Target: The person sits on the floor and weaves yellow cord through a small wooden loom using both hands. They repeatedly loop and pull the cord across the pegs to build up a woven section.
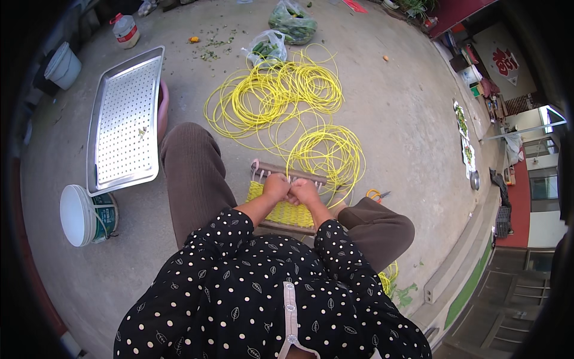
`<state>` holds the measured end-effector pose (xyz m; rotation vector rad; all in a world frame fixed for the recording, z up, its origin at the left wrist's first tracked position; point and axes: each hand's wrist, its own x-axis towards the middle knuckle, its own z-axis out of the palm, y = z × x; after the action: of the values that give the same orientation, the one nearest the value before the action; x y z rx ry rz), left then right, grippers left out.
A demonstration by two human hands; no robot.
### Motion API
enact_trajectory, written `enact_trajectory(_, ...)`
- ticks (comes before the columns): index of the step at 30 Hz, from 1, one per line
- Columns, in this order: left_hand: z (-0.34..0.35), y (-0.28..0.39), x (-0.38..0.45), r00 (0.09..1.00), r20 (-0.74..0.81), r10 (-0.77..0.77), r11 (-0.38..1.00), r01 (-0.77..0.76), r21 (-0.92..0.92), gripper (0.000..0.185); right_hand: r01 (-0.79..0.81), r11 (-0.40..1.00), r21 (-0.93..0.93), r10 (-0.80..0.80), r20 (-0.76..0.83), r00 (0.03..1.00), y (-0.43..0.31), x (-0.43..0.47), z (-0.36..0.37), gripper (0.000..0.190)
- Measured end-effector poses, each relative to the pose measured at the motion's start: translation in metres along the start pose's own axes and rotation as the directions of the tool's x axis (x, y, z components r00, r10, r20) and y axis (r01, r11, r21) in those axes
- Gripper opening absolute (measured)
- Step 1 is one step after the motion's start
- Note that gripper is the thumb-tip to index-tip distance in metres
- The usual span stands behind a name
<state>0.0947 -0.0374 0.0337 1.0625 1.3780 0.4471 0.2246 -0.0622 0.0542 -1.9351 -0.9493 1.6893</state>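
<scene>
Between my knees is a small wooden frame (pixel 296 172), a dark bar along its far side wrapped with pale strips. Woven yellow cord (pixel 287 216) fills much of the frame's nearer part. My left hand (pixel 276 187) and my right hand (pixel 304 192) meet over the weave just below the far bar, fingertips pinched together. A strand of yellow cord rises from between them towards the loose coils; the fingers hide the exact grip. Past the bar lies one coil of yellow cord (pixel 329 150), with larger coils (pixel 264 96) farther out on the concrete.
Orange-handled scissors (pixel 374 195) lie by my right knee. On the left, a perforated metal tray (pixel 125 121) rests over a pink basin (pixel 163 110), near a white bucket (pixel 76 215). Bags of green vegetables (pixel 293 27) stand beyond the coils. A concrete step (pixel 457 256) edges the right.
</scene>
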Motion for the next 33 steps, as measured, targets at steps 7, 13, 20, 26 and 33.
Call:
enact_trajectory(7,-0.010,0.015,-0.010,0.999,0.036,-0.038,0.997,0.041,-0.067,0.007,0.046,0.993,-0.111,-0.044,0.025,0.999,-0.001,-0.008,-0.007,0.012)
enact_trajectory(13,-0.006,0.019,-0.013,1.000,-0.021,-0.016,1.000,0.015,-0.007,0.008,0.194,0.965,0.175,-0.156,-0.209,0.965,0.025,-0.024,0.011,0.005)
enact_trajectory(20,-0.015,0.010,-0.010,0.984,0.018,0.175,0.941,-0.172,0.292,0.020,0.151,0.898,0.414,-0.004,-0.334,0.943,0.028,-0.031,0.032,0.006)
enact_trajectory(26,-0.009,0.011,0.004,0.979,0.202,0.034,0.870,-0.129,0.476,0.023,0.301,0.916,0.265,-0.223,-0.288,0.931,0.041,-0.029,0.035,0.013)
enact_trajectory(33,-0.001,0.005,-0.011,0.983,0.036,0.181,0.937,-0.183,0.298,0.012,0.090,0.823,0.561,0.017,-0.182,0.983,0.027,-0.030,0.014,0.015)
